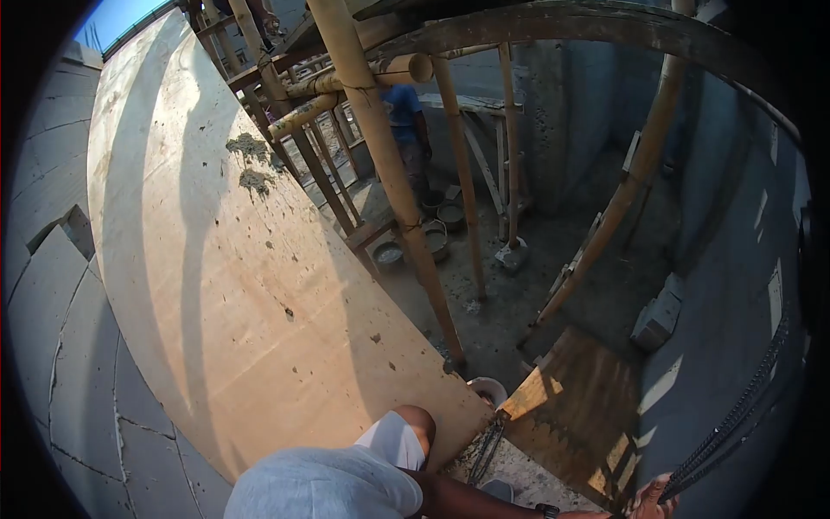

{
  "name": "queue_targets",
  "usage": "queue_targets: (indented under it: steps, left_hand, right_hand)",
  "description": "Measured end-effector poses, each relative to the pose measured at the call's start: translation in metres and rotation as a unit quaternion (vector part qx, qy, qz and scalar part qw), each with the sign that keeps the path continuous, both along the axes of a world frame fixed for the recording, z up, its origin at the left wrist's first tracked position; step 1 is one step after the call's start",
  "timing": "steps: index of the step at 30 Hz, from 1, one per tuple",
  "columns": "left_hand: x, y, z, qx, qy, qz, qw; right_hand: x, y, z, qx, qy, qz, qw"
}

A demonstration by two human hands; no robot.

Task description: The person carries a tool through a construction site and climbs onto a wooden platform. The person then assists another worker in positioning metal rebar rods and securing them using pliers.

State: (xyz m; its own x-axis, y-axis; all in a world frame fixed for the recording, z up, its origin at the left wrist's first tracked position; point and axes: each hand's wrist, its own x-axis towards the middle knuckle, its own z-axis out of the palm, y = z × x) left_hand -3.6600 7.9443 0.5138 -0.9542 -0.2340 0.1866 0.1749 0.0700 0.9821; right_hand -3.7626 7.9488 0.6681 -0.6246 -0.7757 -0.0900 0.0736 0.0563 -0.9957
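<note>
My left arm, with a dark watch on the wrist, reaches across the bottom of the head view. Only a strip of my left hand (584, 515) shows at the bottom edge; its fingers are hidden. At the lower right, my right hand (653, 497) is closed around dark ribbed steel bars (726, 430), which run up and to the right. My knee (417, 426) is bent beside a large pale board (268, 337) spotted with mortar. Near the knee, a narrow dark metal piece (488, 450) lies on a rough surface.
Bamboo poles (380, 147) stand ahead, below a dark curved beam (571, 30). A person in a blue shirt (402, 112) stands lower down near buckets (389, 253). Grey blocks (659, 313) sit by the right wall, beyond a brown board (575, 389). Block masonry (78, 372) borders the left.
</note>
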Motion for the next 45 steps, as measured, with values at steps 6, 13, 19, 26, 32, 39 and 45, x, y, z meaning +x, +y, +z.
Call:
queue_targets:
  steps: [6,13,19,26,32,39,45]
  left_hand:
    - [-0.015,0.025,0.035,0.063,-0.009,0.019,0.998]
    - [-0.057,0.056,0.05,-0.017,0.007,-0.076,0.997]
    - [-0.045,0.089,-0.024,-0.063,-0.031,-0.102,0.992]
    - [-0.031,0.106,-0.072,-0.144,0.029,-0.102,0.984]
    - [-0.01,0.11,-0.082,-0.143,0.03,-0.184,0.972]
    - [0.06,0.091,-0.168,-0.123,-0.112,-0.159,0.973]
    - [0.072,0.086,-0.176,-0.135,-0.187,-0.167,0.959]
  right_hand:
    - [0.001,0.054,0.03,-0.132,0.087,-0.134,0.978]
    - [-0.005,0.135,0.048,-0.261,0.103,-0.309,0.909]
    - [0.029,0.186,-0.034,-0.21,0.046,-0.419,0.882]
    - [0.047,0.221,-0.054,-0.175,-0.056,-0.504,0.844]
    - [0.038,0.286,0.013,-0.092,0.059,-0.624,0.774]
    - [0.054,0.417,0.046,-0.075,0.17,-0.789,0.586]
    - [0.062,0.508,0.033,-0.03,0.189,-0.877,0.44]
